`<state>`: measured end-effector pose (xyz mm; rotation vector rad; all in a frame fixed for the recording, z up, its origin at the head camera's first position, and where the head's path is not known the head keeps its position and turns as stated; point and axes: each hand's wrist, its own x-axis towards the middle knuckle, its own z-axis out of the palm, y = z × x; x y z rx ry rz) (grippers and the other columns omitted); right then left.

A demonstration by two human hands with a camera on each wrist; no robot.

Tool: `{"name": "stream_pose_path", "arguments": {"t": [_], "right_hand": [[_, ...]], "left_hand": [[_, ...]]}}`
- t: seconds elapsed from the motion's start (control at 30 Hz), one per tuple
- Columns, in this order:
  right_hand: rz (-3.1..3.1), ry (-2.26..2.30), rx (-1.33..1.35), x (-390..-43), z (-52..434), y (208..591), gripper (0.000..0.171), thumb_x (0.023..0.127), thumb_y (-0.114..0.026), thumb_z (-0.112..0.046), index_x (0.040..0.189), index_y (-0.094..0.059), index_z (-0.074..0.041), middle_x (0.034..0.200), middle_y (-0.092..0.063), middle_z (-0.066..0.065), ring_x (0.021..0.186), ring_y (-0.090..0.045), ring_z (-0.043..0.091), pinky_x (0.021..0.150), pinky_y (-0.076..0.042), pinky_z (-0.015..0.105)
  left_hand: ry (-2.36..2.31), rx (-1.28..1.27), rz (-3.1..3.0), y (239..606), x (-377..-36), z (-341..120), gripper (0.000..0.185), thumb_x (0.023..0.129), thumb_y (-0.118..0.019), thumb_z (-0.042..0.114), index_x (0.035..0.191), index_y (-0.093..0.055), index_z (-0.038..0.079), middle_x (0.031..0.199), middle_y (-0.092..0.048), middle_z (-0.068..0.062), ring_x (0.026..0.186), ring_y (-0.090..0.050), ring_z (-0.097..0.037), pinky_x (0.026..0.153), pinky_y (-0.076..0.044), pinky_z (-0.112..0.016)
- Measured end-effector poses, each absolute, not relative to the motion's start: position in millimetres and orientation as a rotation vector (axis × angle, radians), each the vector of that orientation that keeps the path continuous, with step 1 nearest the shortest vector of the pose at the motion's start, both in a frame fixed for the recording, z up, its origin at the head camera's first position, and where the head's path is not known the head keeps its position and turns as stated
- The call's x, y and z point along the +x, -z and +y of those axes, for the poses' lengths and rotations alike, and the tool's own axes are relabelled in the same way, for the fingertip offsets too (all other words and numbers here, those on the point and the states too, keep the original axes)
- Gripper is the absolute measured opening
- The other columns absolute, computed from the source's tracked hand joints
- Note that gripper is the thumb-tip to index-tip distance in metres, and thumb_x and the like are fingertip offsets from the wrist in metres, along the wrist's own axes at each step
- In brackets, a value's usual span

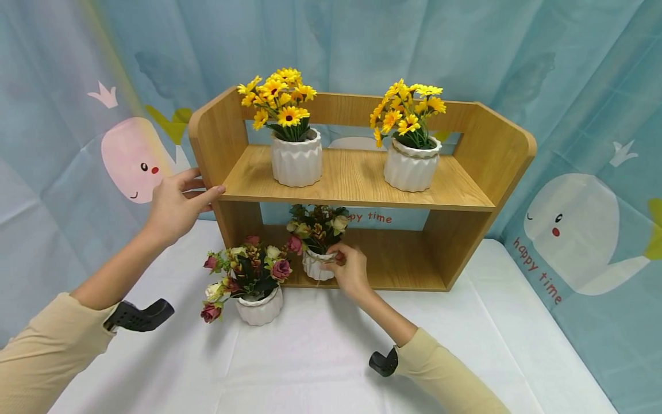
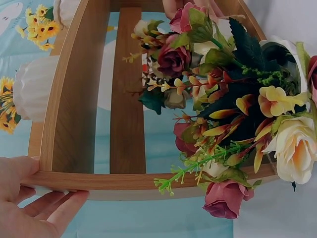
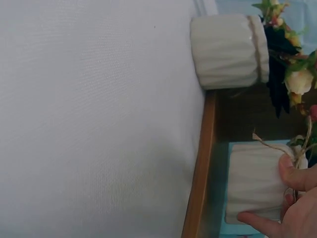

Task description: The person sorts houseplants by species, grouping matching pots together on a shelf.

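That person's left arm (image 1: 126, 264) stretched toward one o'clock by their own clock, left hand (image 1: 174, 207) with fingers extended, thumb apart, right arm (image 1: 385, 318) angled toward eleven, right hand (image 1: 353, 269) curled in a pinch

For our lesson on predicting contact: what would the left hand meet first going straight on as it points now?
Likely the shelf's left side panel, which the left hand appears to be gripping.

Seemingly a home setting, blue cartoon-printed curtains (image 1: 357, 40), white cloth (image 1: 300, 368), wooden shelf (image 1: 351, 178), potted flowers (image 1: 317, 227)
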<state>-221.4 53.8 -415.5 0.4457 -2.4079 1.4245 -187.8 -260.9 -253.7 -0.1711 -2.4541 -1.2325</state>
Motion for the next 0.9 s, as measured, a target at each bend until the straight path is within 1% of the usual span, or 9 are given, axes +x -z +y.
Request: {"name": "stream_pose_path", "arguments": {"t": [0.13, 0.33, 0.4, 0.47, 0.57, 0.67, 0.77, 0.83, 0.9], "right_hand": [[-2.399, -1.421, 0.474, -224.5, 49.8, 418.8, 0.023, 0.076, -0.091, 0.002, 0.093, -0.076, 0.000, 0.075, -0.062, 0.014, 0.070, -0.054, 0.018, 0.070, -0.045, 0.027], [-2.394, -1.408, 0.491, -228.9, 44.7, 422.6, 0.023, 0.076, -0.091, 0.001, 0.094, -0.076, 0.000, 0.073, -0.062, 0.010, 0.067, -0.049, 0.010, 0.066, -0.046, 0.026], [-2.396, -1.400, 0.493, -230.1, 43.0, 424.2, 0.024, 0.076, -0.091, 0.001, 0.094, -0.076, 0.000, 0.073, -0.062, 0.009, 0.067, -0.050, 0.010, 0.065, -0.047, 0.026], [-2.405, -1.393, 0.495, -231.2, 41.1, 426.1, 0.024, 0.076, -0.091, 0.000, 0.094, -0.076, 0.000, 0.074, -0.063, 0.010, 0.066, -0.051, 0.011, 0.065, -0.048, 0.025], [-2.415, -1.390, 0.504, -232.5, 38.9, 429.5, 0.023, 0.078, -0.091, -0.001, 0.095, -0.076, -0.001, 0.075, -0.065, 0.011, 0.067, -0.053, 0.011, 0.064, -0.048, 0.024], [-2.403, -1.400, 0.515, -233.4, 37.3, 432.5, 0.022, 0.078, -0.091, -0.002, 0.095, -0.076, -0.001, 0.076, -0.064, 0.012, 0.068, -0.054, 0.013, 0.063, -0.048, 0.023], [-2.375, -1.417, 0.528, -234.1, 36.9, 435.3, 0.023, 0.079, -0.090, -0.001, 0.096, -0.076, 0.000, 0.077, -0.065, 0.013, 0.068, -0.055, 0.014, 0.062, -0.048, 0.023], [-2.368, -1.435, 0.531, -234.0, 37.2, 436.7, 0.023, 0.079, -0.090, 0.000, 0.098, -0.076, 0.000, 0.076, -0.064, 0.013, 0.068, -0.055, 0.014, 0.063, -0.048, 0.023], [-2.366, -1.467, 0.524, -233.0, 37.8, 437.9, 0.024, 0.080, -0.090, 0.000, 0.100, -0.076, 0.000, 0.077, -0.064, 0.012, 0.069, -0.054, 0.012, 0.064, -0.047, 0.022]], "left_hand": [[1.237, -0.173, -2.451, 253.8, -187.2, -260.8, 0.055, 0.104, -0.070, 0.023, 0.147, -0.055, -0.007, 0.132, -0.065, -0.036, 0.081, -0.057, 0.021, 0.067, -0.054, -0.007], [1.244, -0.180, -2.441, 253.9, -187.0, -260.7, 0.054, 0.104, -0.070, 0.022, 0.146, -0.056, -0.008, 0.131, -0.065, -0.037, 0.078, -0.057, 0.023, 0.066, -0.054, -0.007], [1.233, -0.174, -2.446, 253.9, -187.1, -260.6, 0.054, 0.104, -0.071, 0.022, 0.147, -0.056, -0.007, 0.131, -0.065, -0.036, 0.085, -0.068, 0.010, 0.067, -0.054, -0.007], [1.222, -0.167, -2.452, 253.9, -187.3, -260.4, 0.055, 0.104, -0.071, 0.023, 0.147, -0.056, -0.007, 0.132, -0.065, -0.035, 0.095, -0.076, -0.011, 0.067, -0.054, -0.007], [1.210, -0.162, -2.455, 254.2, -187.5, -260.4, 0.055, 0.103, -0.071, 0.023, 0.147, -0.056, -0.007, 0.132, -0.065, -0.035, 0.105, -0.075, -0.031, 0.067, -0.054, -0.007], [1.217, -0.166, -2.449, 254.8, -187.7, -260.8, 0.055, 0.103, -0.071, 0.023, 0.147, -0.056, -0.007, 0.132, -0.065, -0.035, 0.093, -0.074, -0.008, 0.067, -0.055, -0.008], [1.220, -0.170, -2.444, 255.1, -187.5, -261.0, 0.055, 0.103, -0.071, 0.024, 0.146, -0.056, -0.007, 0.131, -0.066, -0.035, 0.083, -0.061, 0.016, 0.067, -0.055, -0.008], [1.214, -0.169, -2.444, 255.1, -187.3, -260.7, 0.054, 0.103, -0.071, 0.024, 0.146, -0.057, -0.007, 0.131, -0.066, -0.035, 0.084, -0.063, 0.013, 0.067, -0.055, -0.008], [1.206, -0.168, -2.446, 255.1, -187.2, -260.1, 0.054, 0.104, -0.070, 0.024, 0.145, -0.057, -0.007, 0.131, -0.066, -0.035, 0.091, -0.074, -0.006, 0.066, -0.054, -0.007]]}}
